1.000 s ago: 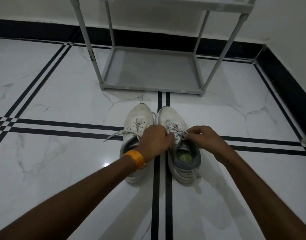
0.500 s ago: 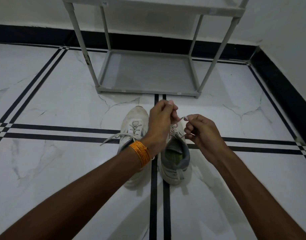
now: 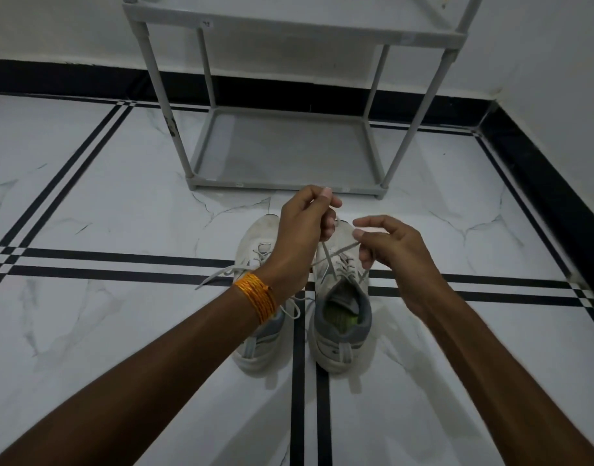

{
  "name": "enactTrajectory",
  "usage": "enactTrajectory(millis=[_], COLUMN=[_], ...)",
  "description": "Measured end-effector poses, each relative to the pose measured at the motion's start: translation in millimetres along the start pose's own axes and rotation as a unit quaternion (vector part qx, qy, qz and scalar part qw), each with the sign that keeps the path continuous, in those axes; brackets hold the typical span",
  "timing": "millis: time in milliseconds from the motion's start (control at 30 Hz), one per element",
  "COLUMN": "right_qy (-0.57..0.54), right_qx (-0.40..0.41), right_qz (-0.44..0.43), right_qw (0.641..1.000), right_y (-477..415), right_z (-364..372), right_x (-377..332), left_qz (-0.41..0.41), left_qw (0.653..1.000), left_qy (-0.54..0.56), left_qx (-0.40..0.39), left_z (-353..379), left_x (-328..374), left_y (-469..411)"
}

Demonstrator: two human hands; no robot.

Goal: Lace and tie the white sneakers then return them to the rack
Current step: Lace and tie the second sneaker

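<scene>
Noted a white marble floor crossed by black double stripes, with a black skirting under a pale wall at the far side. Noted a grey rack standing against that wall, its bottom shelf bare.

Found both white sneakers on the floor just near of the rack, side by side, toes pointing far: left sneaker partly hidden under the left forearm, right sneaker in plain view with its mouth open.

Compared with a second before: had seen both hands low and nearly touching at the tongue of the right sneaker; now found them raised and parted. Saw left hand, orange thread band at the wrist, lifted toward the rack with thumb and forefinger pinched on one end of the lace. Saw right hand out to the right, forefinger and thumb slightly spread; traced the other lace end to its fingers, but could not tell how firmly it was gripped. Saw the two ends crossed above the eyelets and drawn fairly straight.

Judged from this: slack pulled through on the right sneaker, lacing there about complete, crossing set for the first knot. Noted loose lace of the left sneaker trailing on the floor to the left, untied. Judged task well short of finished: both bows and return to rack outstanding.
</scene>
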State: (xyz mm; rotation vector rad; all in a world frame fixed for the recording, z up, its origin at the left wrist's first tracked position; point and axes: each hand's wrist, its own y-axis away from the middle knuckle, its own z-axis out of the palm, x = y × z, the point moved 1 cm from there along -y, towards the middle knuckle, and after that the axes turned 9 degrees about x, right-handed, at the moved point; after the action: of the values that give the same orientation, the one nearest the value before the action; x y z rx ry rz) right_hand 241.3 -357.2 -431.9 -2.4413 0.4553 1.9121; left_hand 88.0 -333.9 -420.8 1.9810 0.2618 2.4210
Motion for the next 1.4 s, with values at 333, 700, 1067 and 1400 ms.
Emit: enactTrajectory(millis=[333,700,1067,1400], right_qy=[0.159,-0.052,0.073,0.042], right_qx=[-0.127,0.017,-0.105,-0.098], right_qz=[0.045,-0.033,-0.053,-0.096], right_qw=[0.978,0.998,0.99,0.99], right_y=[-17,-18,-11,-12], right_z=[-4,-8,12,1], right_x=[-31,-31,-44,-40], left_qz=[-0.014,0.056,0.256,0.203], left_qw=[1.0,0.998,0.918,0.943], left_qy=[0.015,0.0,-0.269,-0.225], left_qx=[-0.001,-0.042,-0.14,-0.136], left_z=[1,5,12,10], left_x=[0,11,15,14], left_y=[-2,-6,-29,-24])
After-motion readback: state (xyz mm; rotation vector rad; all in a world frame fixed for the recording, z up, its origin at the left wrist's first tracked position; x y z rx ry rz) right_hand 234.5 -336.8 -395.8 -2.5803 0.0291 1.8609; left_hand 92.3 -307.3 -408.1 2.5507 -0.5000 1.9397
